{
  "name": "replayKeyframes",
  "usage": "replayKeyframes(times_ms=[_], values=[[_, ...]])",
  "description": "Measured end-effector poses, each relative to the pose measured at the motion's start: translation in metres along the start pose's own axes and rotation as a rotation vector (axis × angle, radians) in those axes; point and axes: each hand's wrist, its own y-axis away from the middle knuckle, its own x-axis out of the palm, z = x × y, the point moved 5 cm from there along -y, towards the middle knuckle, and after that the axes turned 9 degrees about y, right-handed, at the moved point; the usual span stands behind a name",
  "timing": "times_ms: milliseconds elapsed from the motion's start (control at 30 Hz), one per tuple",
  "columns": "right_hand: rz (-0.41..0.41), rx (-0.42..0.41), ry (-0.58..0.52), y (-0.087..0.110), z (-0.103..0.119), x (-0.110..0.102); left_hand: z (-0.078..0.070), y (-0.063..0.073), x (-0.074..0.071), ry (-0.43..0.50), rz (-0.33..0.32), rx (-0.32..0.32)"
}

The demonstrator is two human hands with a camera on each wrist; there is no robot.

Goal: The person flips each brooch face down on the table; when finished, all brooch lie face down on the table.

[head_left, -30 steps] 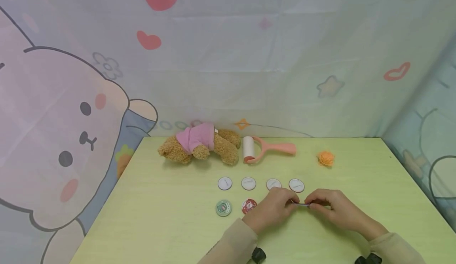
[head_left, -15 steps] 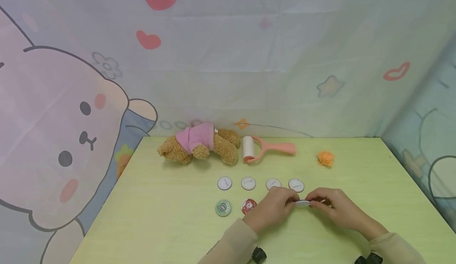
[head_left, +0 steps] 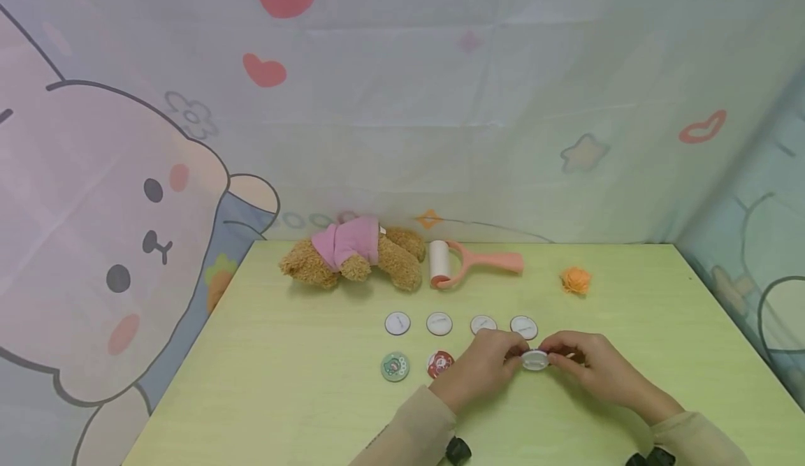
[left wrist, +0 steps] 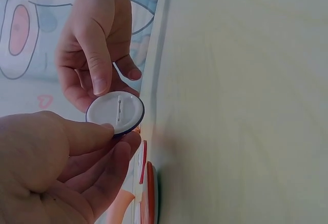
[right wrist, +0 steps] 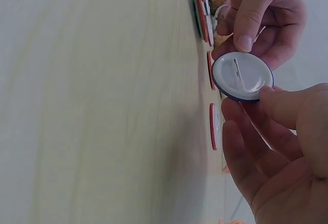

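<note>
Both hands hold one round pin badge (head_left: 535,360) between them, above the table. Its white back with a metal safety pin faces the wrist cameras, and a dark blue edge shows in the right wrist view. My left hand (head_left: 483,370) pinches the badge's left rim between thumb and fingers. On the opposite rim, my right hand (head_left: 597,370) pinches with thumb and fingers. The badge's printed front is hidden. Just left of my left hand lies a red badge (head_left: 439,363), partly covered by it, and beyond that a green badge (head_left: 395,367).
Several white-backed badges (head_left: 439,323) lie in a row behind the hands. Farther back are a brown plush toy (head_left: 352,253) in a pink top, a pink-handled lint roller (head_left: 478,262) and an orange flower-like ball (head_left: 575,280). A printed curtain (head_left: 402,103) hangs behind the table.
The badge has turned from edge-on, so its white back now faces the head camera. Both hands stay in nearly the same place.
</note>
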Motion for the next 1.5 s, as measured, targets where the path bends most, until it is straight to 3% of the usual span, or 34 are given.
replayKeyframes(times_ms=[433,733,1033,1500], values=[[-0.004,0.019,-0.013,-0.0033,-0.0010,0.0002,-0.0002,-0.0019,-0.0019,0.049,-0.021,-0.011],[-0.035,-0.041,-0.049,-0.0022,0.0011,-0.0009,-0.0004,0.0004,-0.0033,0.091,-0.043,0.000],[-0.056,-0.076,-0.041,-0.0015,0.0019,0.0001,-0.0020,0.0006,-0.0030,0.060,-0.045,0.061],[-0.029,-0.081,-0.066,0.0010,0.0009,0.0027,-0.0006,0.0011,0.0029,0.033,-0.006,0.047]])
